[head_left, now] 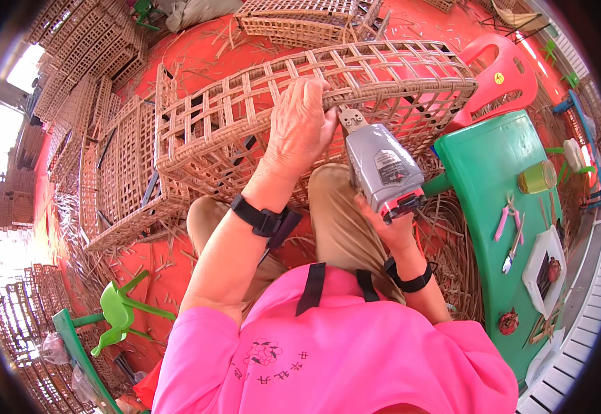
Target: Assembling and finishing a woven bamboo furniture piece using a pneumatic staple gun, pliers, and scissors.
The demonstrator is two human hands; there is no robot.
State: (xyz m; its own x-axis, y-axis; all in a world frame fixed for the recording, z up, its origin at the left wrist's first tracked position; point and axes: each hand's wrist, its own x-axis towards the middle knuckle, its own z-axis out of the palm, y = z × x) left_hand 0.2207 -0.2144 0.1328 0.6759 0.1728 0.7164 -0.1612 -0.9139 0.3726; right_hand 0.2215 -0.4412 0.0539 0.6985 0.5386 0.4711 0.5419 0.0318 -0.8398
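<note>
A long woven wicker frame (221, 132) with an open lattice of brown strips lies across my knees. My left hand (297, 127) is closed over its upper edge near the middle, the fingertips hidden behind the weave. My right hand (395, 233) grips a grey cordless nail gun (385, 164) from below, its fingers partly hidden by the tool. The gun's metal nose (353, 119) points at the wicker right beside my left thumb; whether it touches cannot be made out.
To my right, a green table (483, 165) carries pink-handled pliers (503, 221), a jar (537, 177) and a white tray (529, 281). A red plastic chair (476, 103) stands behind it. Wicker frames (86, 41) are stacked far left; a green stool (117, 310) is nearer. Strips litter the red floor.
</note>
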